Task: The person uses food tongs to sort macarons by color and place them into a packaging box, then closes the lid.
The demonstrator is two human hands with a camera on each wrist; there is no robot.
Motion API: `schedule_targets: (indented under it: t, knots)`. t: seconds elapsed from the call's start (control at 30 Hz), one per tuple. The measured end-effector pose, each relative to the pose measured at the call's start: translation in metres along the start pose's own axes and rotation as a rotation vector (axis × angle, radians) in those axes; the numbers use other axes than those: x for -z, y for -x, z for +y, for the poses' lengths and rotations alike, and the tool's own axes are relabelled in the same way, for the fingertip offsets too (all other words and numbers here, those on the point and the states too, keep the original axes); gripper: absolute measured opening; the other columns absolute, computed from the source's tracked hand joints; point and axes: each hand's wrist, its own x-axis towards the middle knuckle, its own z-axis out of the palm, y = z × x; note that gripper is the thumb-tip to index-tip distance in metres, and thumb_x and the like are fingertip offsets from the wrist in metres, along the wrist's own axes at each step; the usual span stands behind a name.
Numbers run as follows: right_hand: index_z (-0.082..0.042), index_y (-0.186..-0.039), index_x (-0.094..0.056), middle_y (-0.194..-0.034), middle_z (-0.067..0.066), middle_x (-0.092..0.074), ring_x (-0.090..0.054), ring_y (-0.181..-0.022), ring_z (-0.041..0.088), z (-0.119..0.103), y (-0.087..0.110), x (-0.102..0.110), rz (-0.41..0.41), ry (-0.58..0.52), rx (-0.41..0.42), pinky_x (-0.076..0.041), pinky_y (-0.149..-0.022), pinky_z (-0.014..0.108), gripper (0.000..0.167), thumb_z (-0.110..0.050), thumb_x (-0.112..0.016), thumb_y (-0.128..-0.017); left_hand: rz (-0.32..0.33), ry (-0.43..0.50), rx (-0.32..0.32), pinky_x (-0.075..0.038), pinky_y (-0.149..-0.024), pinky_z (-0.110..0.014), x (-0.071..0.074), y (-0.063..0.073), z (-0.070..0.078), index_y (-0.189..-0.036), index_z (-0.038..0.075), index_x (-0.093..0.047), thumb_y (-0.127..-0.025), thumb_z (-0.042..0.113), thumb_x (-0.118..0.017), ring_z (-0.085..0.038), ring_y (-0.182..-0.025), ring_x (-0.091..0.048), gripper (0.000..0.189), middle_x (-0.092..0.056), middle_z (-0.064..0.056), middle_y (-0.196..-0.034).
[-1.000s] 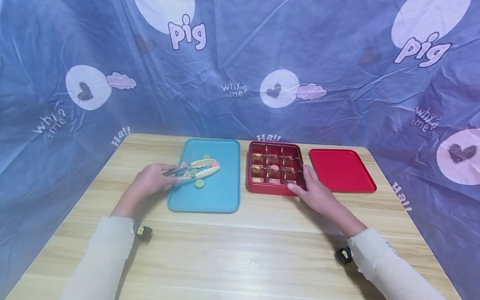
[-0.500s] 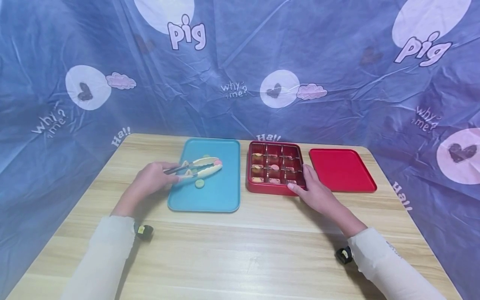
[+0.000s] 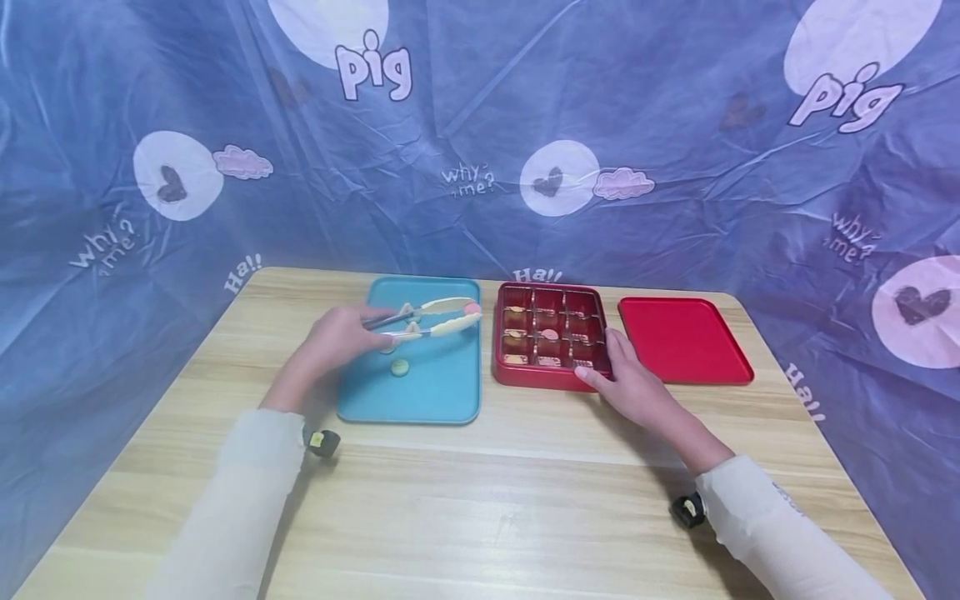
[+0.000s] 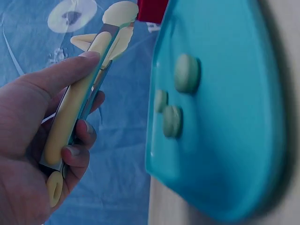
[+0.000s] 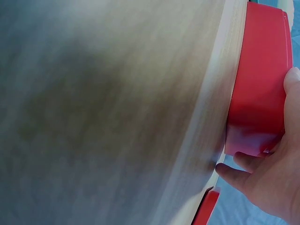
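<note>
My left hand (image 3: 339,340) grips a pair of tongs (image 3: 438,317) with cream tips, fingers curled round the handles in the left wrist view. Between the tips sits a pink macaron (image 3: 472,309), held above the right edge of the blue tray (image 3: 420,404). Green macarons (image 4: 187,73) lie on that tray; in the head view the tongs overlap some of them. My right hand (image 3: 637,390) holds the near right corner of a red box (image 3: 536,379), thumb on its front rim. Clear dividers split the box into compartments, several holding pieces, among them a pink macaron (image 3: 549,335).
A flat red lid (image 3: 686,342) lies to the right of the box. The wooden table (image 3: 480,500) extends in front of the tray and box. A blue printed cloth (image 3: 480,108) hangs behind the table and along both sides.
My left hand has moved right and slightly away from me, carrying the tongs and pink macaron from over the tray's middle to its right edge. The right hand and box stay put.
</note>
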Motion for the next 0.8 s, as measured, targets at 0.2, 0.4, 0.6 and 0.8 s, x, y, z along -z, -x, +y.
schedule_targets:
  t: [0.2, 0.4, 0.6, 0.8]
  knots:
    - [-0.014, -0.163, 0.000, -0.166, 0.017, -0.012, -0.034, -0.143, 0.045, 0.001, 0.000, -0.001, 0.005, 0.006, -0.001, -0.039, -0.105, 0.071, 0.111, -0.077, -0.051, -0.087, 0.012, 0.005, -0.055, -0.050, -0.084, -0.042, -0.006, -0.013, 0.024, -0.137, 0.033, -0.064, -0.081, 0.047, -0.080, -0.025, -0.099, -0.059, 0.060, -0.068, -0.006, -0.132]
    - [-0.014, -0.163, 0.000, -0.167, 0.016, -0.010, -0.033, -0.145, 0.045, 0.001, 0.000, -0.001, 0.004, 0.006, 0.000, -0.038, -0.106, 0.071, 0.108, -0.075, -0.051, -0.090, -0.002, 0.028, -0.127, -0.044, -0.062, -0.036, -0.017, -0.029, 0.044, -0.134, 0.032, -0.066, -0.080, 0.043, -0.081, -0.020, -0.064, -0.047, 0.057, -0.073, -0.007, -0.101]
    - [-0.014, -0.163, 0.000, -0.168, 0.016, -0.009, -0.031, -0.146, 0.046, 0.000, 0.001, 0.001, 0.003, -0.005, -0.006, -0.037, -0.107, 0.071, 0.107, -0.073, -0.052, -0.090, -0.015, 0.010, -0.142, -0.032, -0.047, -0.030, -0.030, -0.042, 0.061, -0.136, 0.034, -0.064, -0.082, 0.043, -0.081, -0.013, -0.050, -0.028, 0.058, -0.033, 0.004, -0.056]
    - [-0.013, -0.163, 0.000, -0.168, 0.016, -0.009, -0.030, -0.146, 0.046, 0.000, 0.001, 0.000, 0.003, 0.002, -0.002, -0.036, -0.108, 0.070, 0.106, -0.072, -0.052, -0.091, -0.066, -0.006, -0.139, -0.029, -0.045, -0.028, -0.038, -0.054, 0.077, -0.139, 0.036, -0.061, -0.084, 0.044, -0.079, -0.012, -0.049, -0.028, 0.058, -0.027, 0.005, -0.054]
